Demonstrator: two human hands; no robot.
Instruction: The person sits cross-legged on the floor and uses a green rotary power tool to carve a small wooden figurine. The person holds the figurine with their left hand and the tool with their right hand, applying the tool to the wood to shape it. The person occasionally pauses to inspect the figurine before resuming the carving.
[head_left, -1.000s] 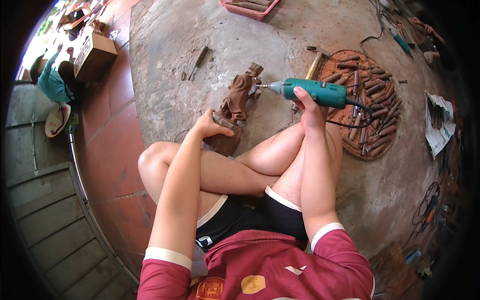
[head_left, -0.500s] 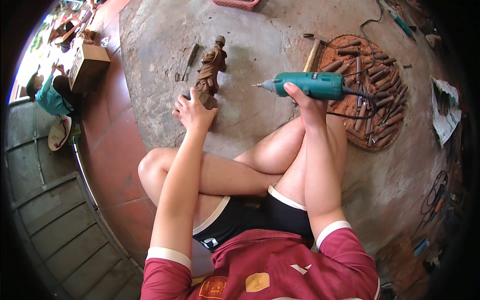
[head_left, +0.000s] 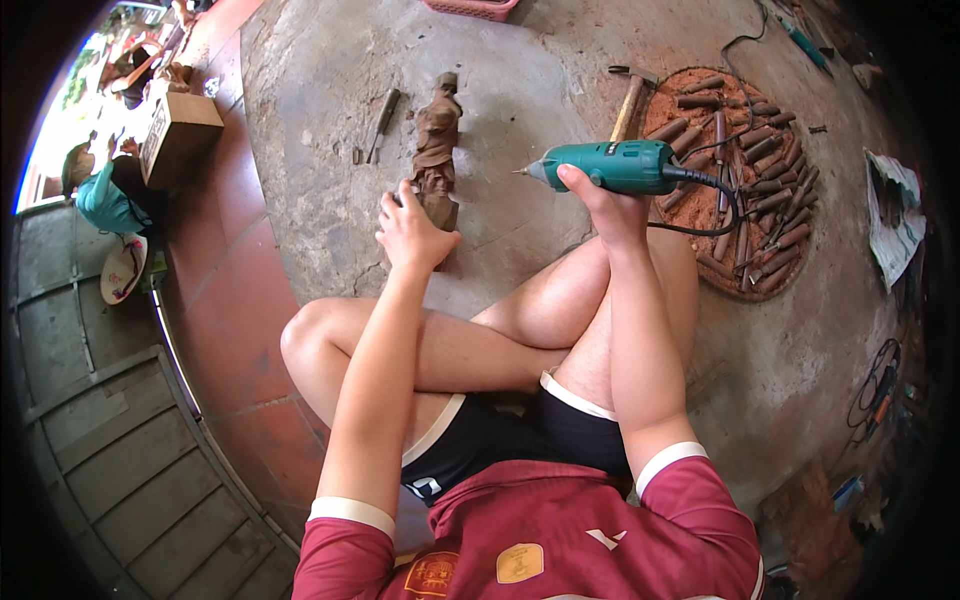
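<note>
A brown carved figurine (head_left: 437, 135) stands out from my left hand (head_left: 415, 232), whose fingers are wrapped round its base. The figure points away from me, above the concrete floor. My right hand (head_left: 612, 210) grips a green rotary tool (head_left: 612, 167) from below, thumb against its side. Its thin bit points left toward the figurine, with a gap between them. A black cord runs from the tool's right end. Left of the figurine lies a chisel (head_left: 383, 125) with a dark handle.
A round tray of reddish sawdust (head_left: 672, 200) holds several wooden-handled chisels (head_left: 765, 170). Beside it lies a hammer (head_left: 628, 105). A pink basket (head_left: 475, 8) sits at the far edge, a torn white sack (head_left: 895, 235) at right. Another person (head_left: 105, 195) sits at far left near a box (head_left: 180, 138).
My left hand has shifted right and slightly nearer with the figurine, which has turned about its length and now points straighter away. The rotary tool has shifted slightly left.
</note>
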